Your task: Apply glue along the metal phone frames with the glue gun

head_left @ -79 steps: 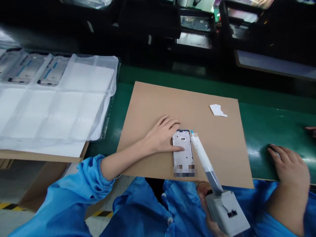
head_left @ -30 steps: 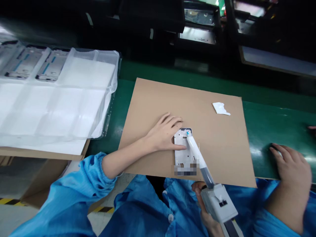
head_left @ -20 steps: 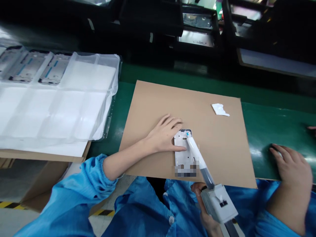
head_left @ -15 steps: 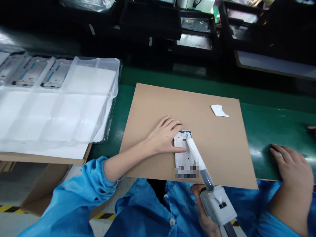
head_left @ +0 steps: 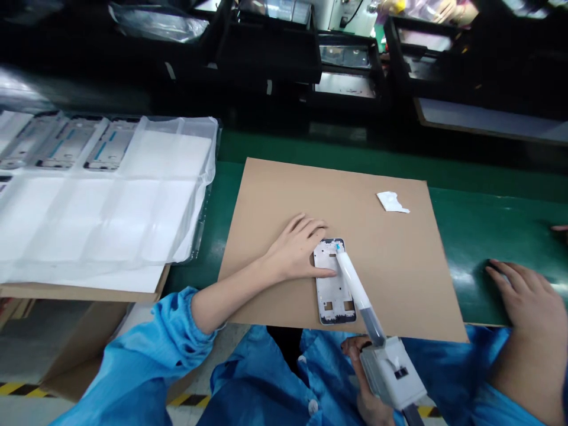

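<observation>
Left hand (head_left: 295, 251) is neither clenched nor released: it holds the frame (head_left: 326, 290) down lightly, thumb across its face, fingers at its upper left corner. The right hand (head_left: 373, 402), nearer the body, grasps the gun (head_left: 393, 370) below its grey housing, though its finger closure is mostly hidden. Around both hands runs the green bench (head_left: 501, 219); on the left hand's outer side sits a clear tray (head_left: 155, 145) with more frames (head_left: 110, 145) in its far row. A brown board (head_left: 381, 248) lies under the left hand, and well out to the right hand's right rests a co-worker's hand (head_left: 526, 296). From the right hand the gun's white barrel (head_left: 352, 278) slants up over the frame; being long and probably top-heavy, it looks best gripped close under the housing. The frame lies flat on the board, just right of the left palm. It looks light, thin and stiff, perhaps slick-faced and prone to slide or bend if pressed mid-span, so the long side edges seem the safest hold. Beyond the left hand, to its right, is a white scrap (head_left: 393, 202), likely limp and weightless. Smallest is the blue tip (head_left: 338, 247), right of the left fingertips, over the frame's far end; whether it touches is unclear.
</observation>
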Demonstrator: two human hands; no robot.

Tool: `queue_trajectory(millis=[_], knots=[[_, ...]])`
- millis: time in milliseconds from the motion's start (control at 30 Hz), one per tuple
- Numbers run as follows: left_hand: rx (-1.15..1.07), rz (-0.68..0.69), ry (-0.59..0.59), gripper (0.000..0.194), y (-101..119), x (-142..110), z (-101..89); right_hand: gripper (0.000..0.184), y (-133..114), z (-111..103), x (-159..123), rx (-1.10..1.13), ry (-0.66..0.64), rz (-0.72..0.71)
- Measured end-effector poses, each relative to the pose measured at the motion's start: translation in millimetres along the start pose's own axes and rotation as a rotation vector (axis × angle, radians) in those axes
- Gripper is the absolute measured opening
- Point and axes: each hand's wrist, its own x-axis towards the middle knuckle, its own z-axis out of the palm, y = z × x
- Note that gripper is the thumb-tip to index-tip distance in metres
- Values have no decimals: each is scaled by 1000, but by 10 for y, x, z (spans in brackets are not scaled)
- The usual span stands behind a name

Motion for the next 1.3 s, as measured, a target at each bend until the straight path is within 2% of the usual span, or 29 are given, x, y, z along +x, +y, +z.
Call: queue_trajectory(millis=[133,333,533,800,1033,1233,1300], knots=[[19,-5,1,85,-1,-7,0,47,0,23,0,52,-18,36],[17,-5,3,86,-14,-10,4,44,23,67,-3,-4,24,-37],[-5,-4,8,83,-9,-8,-12,45,37,118,-10,-17,32,-18],[-5,-1,12,85,-22,-7,-5,45,26,97,26,-85,66,-114],[12,-6,17,85,-20,-15,-7,51,93,173,-41,-69,-12,-28],[5,-3,13,83,-19,-21,-19,55,71,121,11,-123,45,-124],[6,-2,11,84,-22,-19,-20,56,55,101,21,-140,27,-117]])
